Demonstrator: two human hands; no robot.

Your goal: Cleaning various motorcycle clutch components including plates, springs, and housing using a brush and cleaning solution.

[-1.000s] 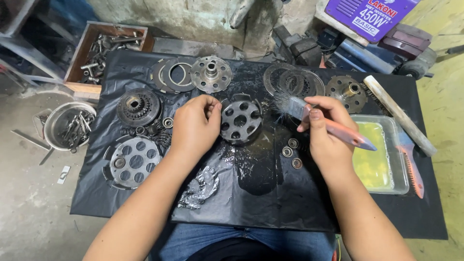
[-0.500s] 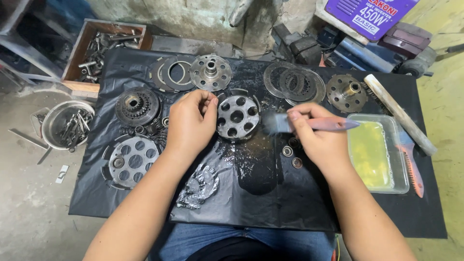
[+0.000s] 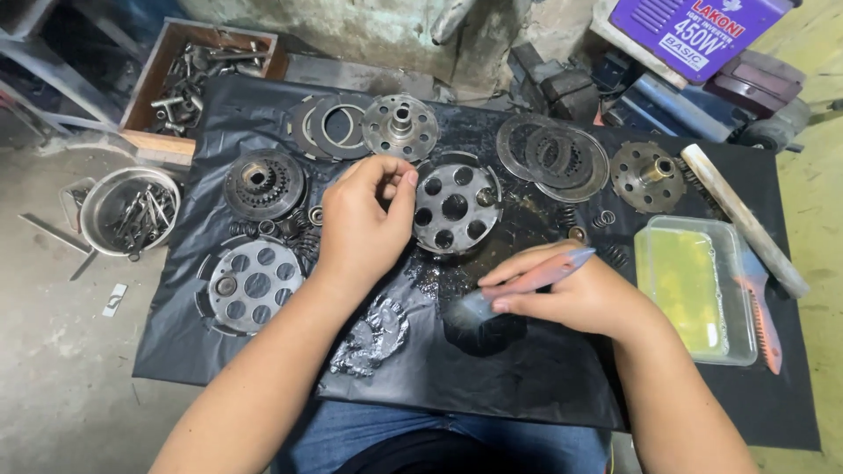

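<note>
Head view, looking down on a black plastic sheet spread over the floor, clutch parts laid out across it. Left hand rests at the edge of a round holed hub, thumb and forefinger pressed together as if pinching something small; what, if anything, sits between them cannot be told. Right hand is closed around a pink-handled brush, bristles down on the wet, dark patch of sheet just below the hub, not on the hub itself. Judgement on progress: the hub looks wet and fairly clean on its face, so its brushing seems well along but not closed out. A holed pressure plate at left looks bright. The toothed hub, friction plates and flanged boss look dull and dry, likely untouched. Clear tub of yellow liquid sits to the right, near the brush hand. Loose springs lie scattered between parts.
</note>
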